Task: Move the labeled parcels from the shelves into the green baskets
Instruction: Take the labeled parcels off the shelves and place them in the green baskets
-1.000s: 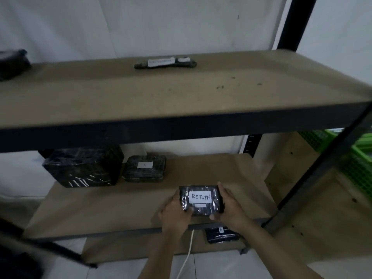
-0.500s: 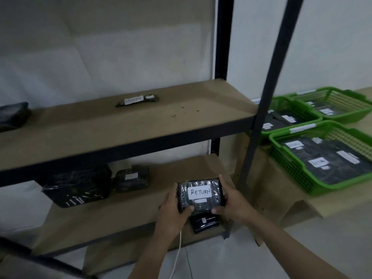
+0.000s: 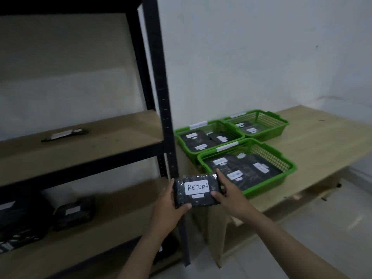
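Note:
A black wrapped parcel [image 3: 196,200] with a white label reading RETURN is held in the air in front of the shelf's black post. My left hand [image 3: 168,206] grips its left end and my right hand [image 3: 229,193] its right end. Three green baskets stand on a wooden table to the right: the near basket [image 3: 285,174], the back-left basket [image 3: 182,137] and the back-right basket [image 3: 278,122]. Each holds black labeled parcels. The held parcel is just left of the near basket's front corner.
The black metal shelf unit [image 3: 167,125] stands on the left. A flat labeled parcel [image 3: 64,134] lies on its middle board. Two black parcels, one small [image 3: 73,213] and one large [image 3: 20,220], sit on the lower board. The wooden table [image 3: 322,135] meets white walls.
The view has swung right, from the shelves towards the table and baskets. Both hands have carried the RETURN parcel off the lower board to the shelf's right post, near the closest basket.

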`<state>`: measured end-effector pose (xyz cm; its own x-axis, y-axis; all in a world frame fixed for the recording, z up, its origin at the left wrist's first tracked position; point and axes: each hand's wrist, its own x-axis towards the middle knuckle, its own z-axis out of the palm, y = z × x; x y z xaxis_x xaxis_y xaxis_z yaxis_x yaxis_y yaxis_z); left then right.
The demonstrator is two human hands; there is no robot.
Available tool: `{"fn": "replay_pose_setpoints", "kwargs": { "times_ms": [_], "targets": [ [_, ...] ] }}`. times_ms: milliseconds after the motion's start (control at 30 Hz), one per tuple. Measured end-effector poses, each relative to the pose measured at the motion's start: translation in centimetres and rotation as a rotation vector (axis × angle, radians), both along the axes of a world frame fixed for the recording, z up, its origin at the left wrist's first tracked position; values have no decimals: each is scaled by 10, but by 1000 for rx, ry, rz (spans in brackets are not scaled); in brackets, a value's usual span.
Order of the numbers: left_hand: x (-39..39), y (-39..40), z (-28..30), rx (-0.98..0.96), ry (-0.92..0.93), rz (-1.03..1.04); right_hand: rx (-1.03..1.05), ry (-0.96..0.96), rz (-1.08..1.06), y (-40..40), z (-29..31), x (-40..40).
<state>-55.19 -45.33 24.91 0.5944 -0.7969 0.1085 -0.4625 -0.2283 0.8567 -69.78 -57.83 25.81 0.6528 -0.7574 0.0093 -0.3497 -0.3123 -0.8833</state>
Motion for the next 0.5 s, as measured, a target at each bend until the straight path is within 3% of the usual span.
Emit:
{"fn": "replay_pose_setpoints", "kwargs": {
  "times_ms": [367,500],
  "targets": [
    [-71,-126,12,5,-26,-54,-240,114,-80,-113,9,-69],
    [-73,-181,13,2,18,-69,-129,49,-100,-170,13,-75]
  ]
}}
